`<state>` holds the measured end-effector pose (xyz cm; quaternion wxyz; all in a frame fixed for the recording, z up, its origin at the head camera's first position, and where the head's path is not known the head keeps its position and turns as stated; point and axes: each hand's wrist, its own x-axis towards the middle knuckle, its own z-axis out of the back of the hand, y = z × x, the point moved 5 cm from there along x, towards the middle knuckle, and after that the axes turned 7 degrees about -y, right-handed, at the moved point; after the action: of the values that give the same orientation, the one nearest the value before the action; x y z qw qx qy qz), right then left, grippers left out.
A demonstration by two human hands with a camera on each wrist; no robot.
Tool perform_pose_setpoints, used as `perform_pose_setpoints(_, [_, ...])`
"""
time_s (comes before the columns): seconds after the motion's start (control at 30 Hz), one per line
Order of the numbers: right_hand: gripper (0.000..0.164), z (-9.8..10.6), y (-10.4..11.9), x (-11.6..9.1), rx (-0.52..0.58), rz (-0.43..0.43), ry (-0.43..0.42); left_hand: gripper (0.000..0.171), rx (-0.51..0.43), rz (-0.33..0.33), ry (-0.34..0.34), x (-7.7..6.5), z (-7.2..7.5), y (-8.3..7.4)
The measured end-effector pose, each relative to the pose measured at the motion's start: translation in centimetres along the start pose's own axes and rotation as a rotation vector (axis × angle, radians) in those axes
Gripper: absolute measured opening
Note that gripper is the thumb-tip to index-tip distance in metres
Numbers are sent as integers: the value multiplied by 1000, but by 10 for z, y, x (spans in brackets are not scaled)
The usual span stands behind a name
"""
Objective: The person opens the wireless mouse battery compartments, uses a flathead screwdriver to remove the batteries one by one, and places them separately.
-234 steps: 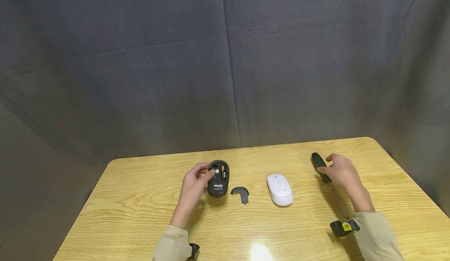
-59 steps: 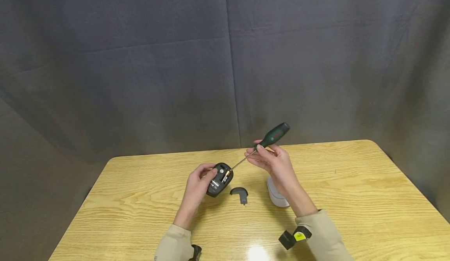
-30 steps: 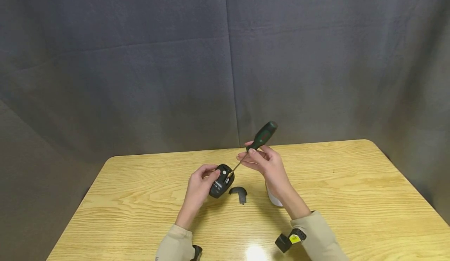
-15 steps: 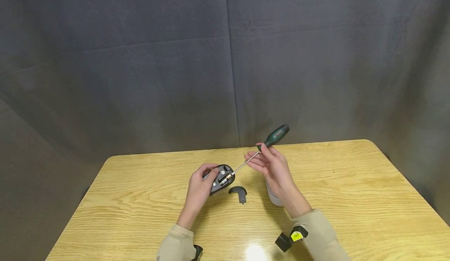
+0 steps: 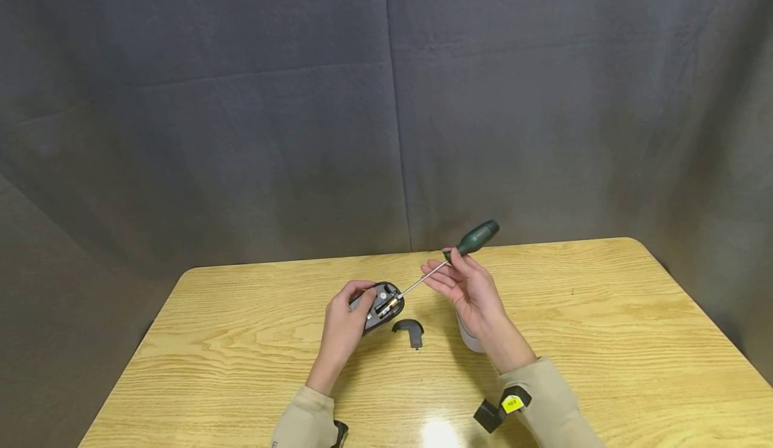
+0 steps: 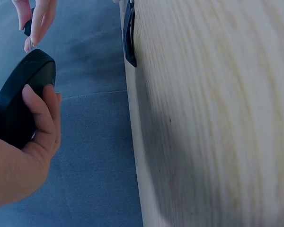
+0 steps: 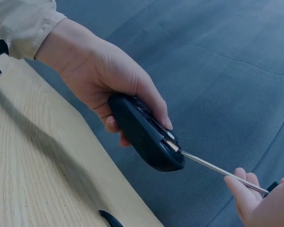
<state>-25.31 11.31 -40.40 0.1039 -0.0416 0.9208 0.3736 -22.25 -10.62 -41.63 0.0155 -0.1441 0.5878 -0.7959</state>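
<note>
My left hand (image 5: 344, 317) grips a black computer mouse (image 7: 146, 137) with its underside turned up, thumb across it. A battery (image 5: 388, 308) lies in the uncovered compartment there. My right hand (image 5: 474, 297) pinches a green-handled screwdriver (image 5: 479, 235) near the base of its handle, the other fingers extended loosely. The screwdriver's shaft (image 7: 213, 167) slants down to the mouse, its tip at the battery's end. In the left wrist view the mouse (image 6: 26, 97) is held above the table, its rounded top facing the camera.
A black battery cover (image 5: 410, 330) lies on the wooden table (image 5: 241, 354) just below the held mouse. Partly hidden behind the right forearm is a white mouse (image 5: 470, 337). A dark grey curtain (image 5: 302, 133) hangs behind the table's far edge.
My right hand has taken the screwdriver from the table's right side and brought its tip to the battery compartment. The black mouse has turned and tilted in my left hand.
</note>
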Motion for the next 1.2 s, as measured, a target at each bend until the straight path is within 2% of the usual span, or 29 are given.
perform_pose_setpoints(0.37, [18,2,3,3,92,-96,5,23,22,-39,0,2,-1,-3])
perform_pose_setpoints(0.63, [17,6,6,2,140,-130,1,22,46,-60,-5,3,-6,-4])
perform_pose_setpoints(0.77, [18,3,3,-2,234,-213,-24,22,71,-77,9,1,-9,-3])
perform_pose_setpoints(0.87, [21,-4,1,-5,243,-232,-5,21,68,-58,18,1,-10,-1])
perform_pose_setpoints(0.93, [21,-7,2,-5,191,-193,19,21,45,-25,18,1,-10,0])
perform_pose_setpoints(1.1, [20,-5,8,-3,208,-172,5,24,7,82,15,2,-7,8])
perform_pose_setpoints(1.2, [23,-1,13,-3,210,-186,-14,26,-13,116,20,1,-5,11])
